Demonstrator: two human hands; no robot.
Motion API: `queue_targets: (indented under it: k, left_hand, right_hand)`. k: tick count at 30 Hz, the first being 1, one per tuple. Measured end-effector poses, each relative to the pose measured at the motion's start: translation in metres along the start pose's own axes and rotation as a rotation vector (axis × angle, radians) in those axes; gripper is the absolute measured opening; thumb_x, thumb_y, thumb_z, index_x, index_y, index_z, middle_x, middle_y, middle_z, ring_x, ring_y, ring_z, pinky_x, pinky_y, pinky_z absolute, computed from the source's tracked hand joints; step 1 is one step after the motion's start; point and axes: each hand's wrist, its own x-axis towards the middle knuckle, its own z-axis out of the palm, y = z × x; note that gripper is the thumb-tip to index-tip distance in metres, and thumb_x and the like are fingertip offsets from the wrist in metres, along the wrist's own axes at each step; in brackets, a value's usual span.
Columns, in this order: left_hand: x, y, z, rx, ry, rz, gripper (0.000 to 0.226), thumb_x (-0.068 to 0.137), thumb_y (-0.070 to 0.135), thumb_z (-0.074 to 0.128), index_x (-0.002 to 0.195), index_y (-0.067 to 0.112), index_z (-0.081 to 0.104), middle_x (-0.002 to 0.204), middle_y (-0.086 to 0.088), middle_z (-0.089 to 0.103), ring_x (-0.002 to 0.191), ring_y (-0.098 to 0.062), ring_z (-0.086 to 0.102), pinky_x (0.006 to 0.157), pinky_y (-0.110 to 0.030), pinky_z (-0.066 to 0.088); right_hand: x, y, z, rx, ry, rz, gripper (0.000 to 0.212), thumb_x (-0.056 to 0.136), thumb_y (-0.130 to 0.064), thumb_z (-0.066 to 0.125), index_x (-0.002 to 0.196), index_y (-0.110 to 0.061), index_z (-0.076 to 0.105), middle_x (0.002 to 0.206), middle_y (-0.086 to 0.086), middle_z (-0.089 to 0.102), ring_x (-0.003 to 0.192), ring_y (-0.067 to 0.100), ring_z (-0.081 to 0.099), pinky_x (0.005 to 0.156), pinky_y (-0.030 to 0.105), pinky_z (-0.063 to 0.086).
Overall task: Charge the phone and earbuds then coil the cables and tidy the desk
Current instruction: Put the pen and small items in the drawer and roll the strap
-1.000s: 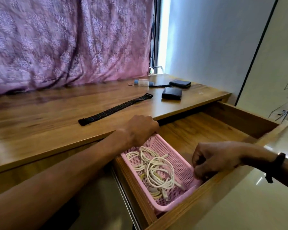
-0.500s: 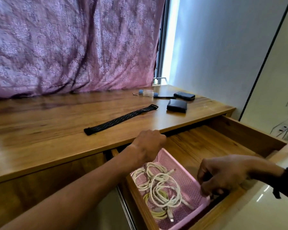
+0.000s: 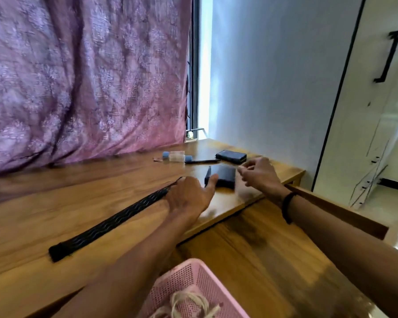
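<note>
Bench (image 3: 55, 203): wooden top, its far edge against a purple curtain (image 3: 78, 76), its right edge by a pale wall; the frame is motion-blurred.
Drawer (image 3: 262, 249): pulled out below the bench's front edge, wooden floor bare toward its right side.
Basket (image 3: 193, 278): pink, perforated, at the drawer's near left corner, cut by the lower frame edge.
Cables (image 3: 189, 304): pale loops lying inside the basket; how many cannot be told.
Left hand (image 3: 191, 196): stretched over the bench near its front edge, palm down; grip wide, fingers straight, holding nothing; thumb tip reaching the near left corner of the wallet.
Right hand (image 3: 260, 173): above the bench near its right edge, just right of the wallet; grip narrow, fingers loosely curled, thumb and forefinger close together; whether anything is pinched cannot be told. A black band (image 3: 287, 205) circles the wrist.
Wallet (image 3: 222, 176): dark flat rectangular item, between the two hands, toward the bench's right edge; it may be a phone, the blur leaves this open.
Case (image 3: 231, 156): dark, flat, beyond the wallet, near the far right corner.
Pen (image 3: 202, 160): dark, thin, lying just left of the case.
Bottles (image 3: 174, 156): small, clear, blue-capped, lying left of the pen.
Strap (image 3: 110, 219): long, black, woven, lying diagonally across the bench; its far end passes under the left hand.
</note>
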Motion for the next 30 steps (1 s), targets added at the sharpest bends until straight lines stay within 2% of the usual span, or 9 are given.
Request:
queue_targets:
  k: [4,8,12,14,16,20,23,27,30]
  left_hand:
    - [0.045,0.031,0.035,0.041,-0.025,-0.096,0.093,0.078,0.092,0.039,0.114,0.011,0.066,0.119,-0.013,0.064,0.106,-0.033,0.063,0.076,-0.038,0.041]
    - [0.063,0.035,0.053,-0.01,0.011,-0.105,0.083,0.076,0.088,0.052,0.114,0.015,0.065,0.12,-0.009,0.06,0.108,-0.03,0.062,0.075,-0.036,0.039]
    - [0.066,0.029,0.059,-0.083,0.038,0.007,0.073,0.078,0.08,0.061,0.119,0.02,0.063,0.114,-0.003,0.062,0.108,-0.023,0.059,0.082,-0.035,0.05]
    - [0.069,0.028,0.058,-0.157,0.023,0.062,0.068,0.079,0.075,0.065,0.12,0.022,0.059,0.112,-0.001,0.066,0.108,-0.022,0.059,0.088,-0.035,0.052]
    - [0.071,0.028,0.059,-0.274,-0.034,0.093,0.065,0.08,0.068,0.071,0.123,0.024,0.052,0.111,0.0,0.069,0.106,-0.022,0.065,0.089,-0.039,0.055]
    - [0.071,0.023,0.05,-0.617,-0.05,0.059,0.06,0.079,0.046,0.084,0.127,0.027,0.052,0.113,-0.002,0.07,0.1,-0.02,0.069,0.087,-0.039,0.059]
    - [0.06,0.017,0.036,-0.887,-0.107,-0.033,0.063,0.072,0.037,0.092,0.125,0.028,0.058,0.119,-0.004,0.067,0.102,-0.019,0.068,0.086,-0.039,0.062]
    - [0.042,0.012,0.019,-1.083,-0.201,-0.078,0.059,0.064,0.036,0.096,0.114,0.028,0.066,0.117,-0.007,0.072,0.103,-0.023,0.072,0.081,-0.044,0.064]
    - [0.01,0.008,0.001,-1.1,-0.307,-0.038,0.042,0.072,0.035,0.089,0.109,0.022,0.074,0.111,-0.009,0.075,0.099,-0.027,0.075,0.081,-0.047,0.064]
  right_hand:
    - [0.101,0.023,0.016,-0.173,0.124,0.085,0.029,0.092,-0.032,0.068,0.093,-0.003,0.072,0.093,0.012,0.074,0.094,0.032,0.07,0.081,0.041,0.057]
    - [0.167,0.029,0.022,-0.419,-0.033,0.154,0.047,0.083,-0.048,0.077,0.103,-0.008,0.062,0.098,0.01,0.061,0.093,0.03,0.06,0.072,0.034,0.04]
    - [0.204,0.03,0.022,-0.375,-0.169,0.253,0.04,0.078,-0.034,0.088,0.101,-0.009,0.067,0.101,0.007,0.067,0.085,0.025,0.063,0.063,0.027,0.049]
    - [0.211,0.029,0.021,-0.303,-0.21,0.315,0.04,0.072,-0.024,0.093,0.099,-0.006,0.071,0.109,0.013,0.072,0.099,0.033,0.069,0.084,0.042,0.06]
    - [0.212,0.028,0.019,-0.262,-0.191,0.329,0.045,0.063,-0.021,0.098,0.095,-0.006,0.07,0.106,0.014,0.071,0.101,0.036,0.069,0.087,0.051,0.061]
    - [0.208,0.035,0.007,-0.104,-0.016,0.255,0.057,0.046,-0.019,0.096,0.093,0.0,0.071,0.093,0.016,0.076,0.091,0.03,0.077,0.074,0.045,0.066]
    - [0.165,0.02,-0.023,0.012,0.032,0.187,0.031,0.073,-0.004,0.088,0.097,0.002,0.069,0.095,0.015,0.073,0.091,0.029,0.074,0.081,0.045,0.064]
    - [0.098,0.008,-0.085,0.238,-0.15,0.228,0.041,0.089,0.0,0.076,0.127,-0.001,0.061,0.112,0.013,0.07,0.1,0.022,0.07,0.065,0.026,0.062]
    - [0.043,0.011,-0.12,0.28,-0.248,0.323,0.038,0.09,-0.002,0.074,0.126,-0.004,0.064,0.123,0.016,0.071,0.111,0.026,0.069,0.072,0.029,0.063]
